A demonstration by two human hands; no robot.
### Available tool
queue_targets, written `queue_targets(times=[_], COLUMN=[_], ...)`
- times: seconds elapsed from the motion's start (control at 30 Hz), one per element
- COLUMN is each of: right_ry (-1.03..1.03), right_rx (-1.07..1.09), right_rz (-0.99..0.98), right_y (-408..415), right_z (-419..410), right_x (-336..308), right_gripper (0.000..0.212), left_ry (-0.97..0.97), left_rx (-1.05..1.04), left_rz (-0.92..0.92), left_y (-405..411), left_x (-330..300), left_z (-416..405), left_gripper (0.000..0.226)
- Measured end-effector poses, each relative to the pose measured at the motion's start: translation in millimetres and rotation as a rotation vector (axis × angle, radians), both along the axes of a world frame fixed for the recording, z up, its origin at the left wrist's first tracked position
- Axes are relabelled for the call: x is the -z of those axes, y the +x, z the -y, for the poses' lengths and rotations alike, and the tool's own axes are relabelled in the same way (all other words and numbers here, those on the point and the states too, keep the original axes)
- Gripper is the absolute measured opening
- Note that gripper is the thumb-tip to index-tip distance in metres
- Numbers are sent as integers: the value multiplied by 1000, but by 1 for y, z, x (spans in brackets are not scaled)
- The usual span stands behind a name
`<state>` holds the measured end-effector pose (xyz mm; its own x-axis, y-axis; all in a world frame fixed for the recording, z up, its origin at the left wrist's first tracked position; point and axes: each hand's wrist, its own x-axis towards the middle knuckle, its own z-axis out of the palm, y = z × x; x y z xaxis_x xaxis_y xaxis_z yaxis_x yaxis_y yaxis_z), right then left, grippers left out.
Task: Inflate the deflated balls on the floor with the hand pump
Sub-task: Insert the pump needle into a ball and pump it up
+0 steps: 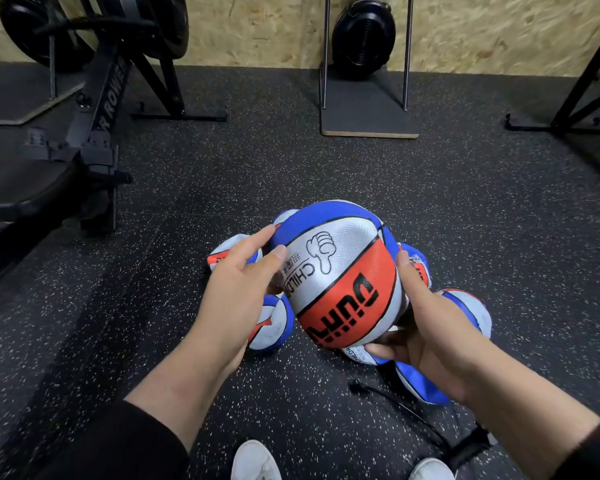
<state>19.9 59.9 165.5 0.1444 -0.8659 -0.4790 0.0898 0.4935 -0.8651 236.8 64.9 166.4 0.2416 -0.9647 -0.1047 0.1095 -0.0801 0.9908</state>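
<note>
From the head view, a ball (340,271) is lifted above the floor (465,220), the right hand (426,334) cupping it from below at five o'clock and the left hand (243,282) resting straight fingers on its nine o'clock side. Flat balls (274,323) lie beneath, and the pump (465,445) waits at five o'clock by the shoes. I'd turn the ball slowly to find the valve, keeping it steady before reaching for the pump.

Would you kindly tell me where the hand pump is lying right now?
In the head view the hand pump lies on the speckled floor at lower right, beneath the right forearm, its black hose running up-left toward the flat balls, beside the right shoe.
</note>
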Motion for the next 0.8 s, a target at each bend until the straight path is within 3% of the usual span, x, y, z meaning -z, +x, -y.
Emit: queue_targets(times=[0.2,0.27,0.37,0.47,0.63,0.73,0.8], right_ry=[123,179,250,249,145,-4,-8], right_rx=[-35,-64,-135,-180,-247,-13,-75], right_rz=[-32,-38,-39,-20,63,79,51], right_y=[-7,-9,-9,-8,1,11,8], right_z=[2,3,2,3,1,15,12], right_x=[1,2,6,11,7,2,4], right_gripper=[80,89,101,105,92,61,69], left_ry=[-88,-93,-97,-105,-66,-31,-11], left_rx=[88,130,255,151,-69,-119,-102], left_rz=[292,281,97,166,193,159,164], left_y=[9,11,9,8,6,10,16], left_x=[1,1,3,7,3,1,0], left_z=[3,4,3,6,5,5,6], left_gripper=[29,27,40,41,51,45,60])
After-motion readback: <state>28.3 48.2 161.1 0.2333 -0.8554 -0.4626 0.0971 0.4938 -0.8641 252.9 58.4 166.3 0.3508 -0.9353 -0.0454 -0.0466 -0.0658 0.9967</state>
